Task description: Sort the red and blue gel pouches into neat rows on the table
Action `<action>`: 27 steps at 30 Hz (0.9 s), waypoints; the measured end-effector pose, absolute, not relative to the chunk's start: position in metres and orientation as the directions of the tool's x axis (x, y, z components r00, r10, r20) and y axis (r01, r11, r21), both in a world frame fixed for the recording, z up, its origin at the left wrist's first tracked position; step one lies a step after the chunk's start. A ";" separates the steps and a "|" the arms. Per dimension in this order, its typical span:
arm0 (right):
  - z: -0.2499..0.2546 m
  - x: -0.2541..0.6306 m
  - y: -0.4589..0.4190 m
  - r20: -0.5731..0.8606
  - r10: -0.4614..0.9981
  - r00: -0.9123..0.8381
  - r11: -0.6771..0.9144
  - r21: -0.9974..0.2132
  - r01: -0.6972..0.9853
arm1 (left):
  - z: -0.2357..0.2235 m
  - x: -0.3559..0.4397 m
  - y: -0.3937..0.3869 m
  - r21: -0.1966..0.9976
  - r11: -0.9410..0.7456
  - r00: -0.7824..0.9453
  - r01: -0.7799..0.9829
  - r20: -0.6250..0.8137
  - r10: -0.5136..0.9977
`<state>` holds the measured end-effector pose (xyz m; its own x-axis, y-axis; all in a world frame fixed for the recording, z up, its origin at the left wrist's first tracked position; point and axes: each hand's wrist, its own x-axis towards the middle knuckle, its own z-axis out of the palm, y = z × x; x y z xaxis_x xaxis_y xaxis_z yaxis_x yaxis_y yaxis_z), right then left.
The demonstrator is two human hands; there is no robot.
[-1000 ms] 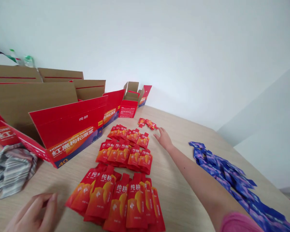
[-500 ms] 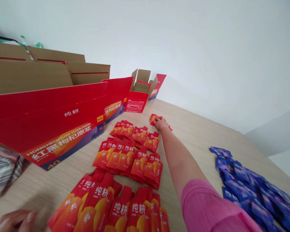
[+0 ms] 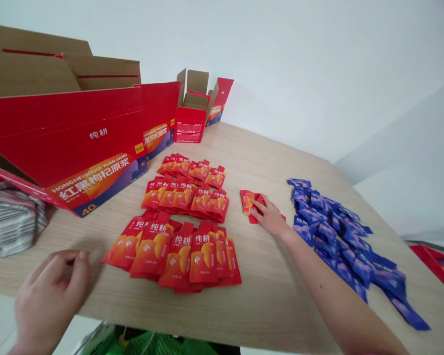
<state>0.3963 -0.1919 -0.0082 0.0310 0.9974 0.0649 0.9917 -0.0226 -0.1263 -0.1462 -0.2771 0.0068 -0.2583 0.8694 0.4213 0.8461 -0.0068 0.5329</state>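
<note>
Head view: a small loose pile of red spouted pouches [image 3: 248,206] is lying mid-tabletop [image 3: 270,315], just right of the ranks of matching pouches [image 3: 185,231]. The right hand [image 3: 269,216] is resting on the pile, its fingers [image 3: 261,203] spread flat and not clamping. These pouches are probably feeling light, soft and slick, so the stiffer spout neck looks like the surest hold. The left hand [image 3: 54,291] is curling loosely, holding nothing, at the near edge. Blue sachets [image 3: 329,231] are lying toward the right edge, and a red printed carton [image 3: 92,148] is standing open beyond the far left corner.
</note>
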 end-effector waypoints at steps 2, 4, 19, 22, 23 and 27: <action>-0.012 0.385 -0.247 0.120 0.992 -0.033 0.050 -0.140 0.989 | 0.017 -0.141 -0.275 0.492 -0.038 -0.252 0.870 0.509 0.823; -0.013 0.371 -0.294 0.146 0.986 -0.075 0.098 -0.159 0.982 | 0.026 -0.139 -0.274 0.449 -0.123 -0.194 0.885 0.596 0.779; -0.005 0.348 -0.394 0.099 0.989 -0.106 0.131 -0.297 0.946 | 0.087 0.109 -0.276 0.340 -0.807 0.849 0.482 0.046 0.526; -0.010 0.349 -0.393 0.142 0.987 -0.071 0.114 -0.323 0.940 | 0.077 0.148 -0.271 0.280 -0.755 0.794 0.592 -0.047 0.606; -0.011 0.349 -0.393 0.151 0.986 -0.064 0.112 -0.332 0.937 | 0.074 0.156 -0.269 0.263 -0.731 0.769 0.629 -0.078 0.634; -0.011 0.349 -0.395 0.175 0.984 -0.041 0.104 -0.369 0.924 | 0.070 0.163 -0.260 0.261 -0.659 0.706 0.706 -0.175 0.686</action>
